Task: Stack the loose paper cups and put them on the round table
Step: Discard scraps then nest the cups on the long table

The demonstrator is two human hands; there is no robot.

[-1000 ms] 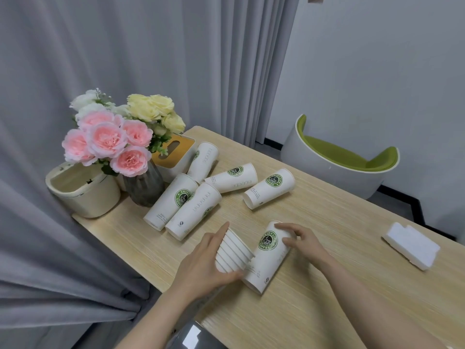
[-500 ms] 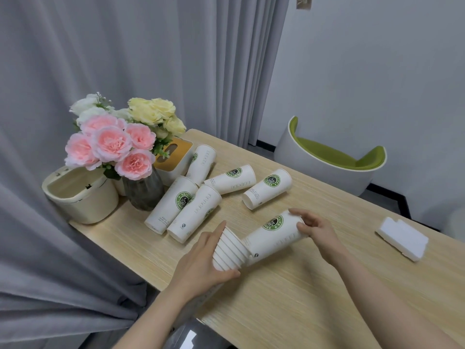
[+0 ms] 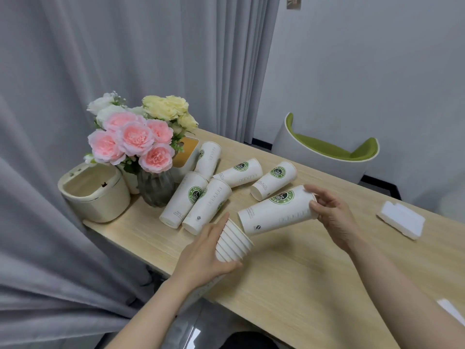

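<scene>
Our left hand (image 3: 203,255) wraps the stack (image 3: 234,244) at its rims; our right hand (image 3: 332,215) pinches the wide end of a cup (image 3: 275,214), held off the table (image 3: 289,273) at the stack's 1 o'clock, not yet nested. From 10 to 12 o'clock lie a bin (image 3: 95,195), flowers (image 3: 136,137) and five loose cups (image 3: 208,197); foam (image 3: 401,220) lies at 3. The cup's long axis runs 8 to 2 o'clock, its base toward the stack.
</scene>
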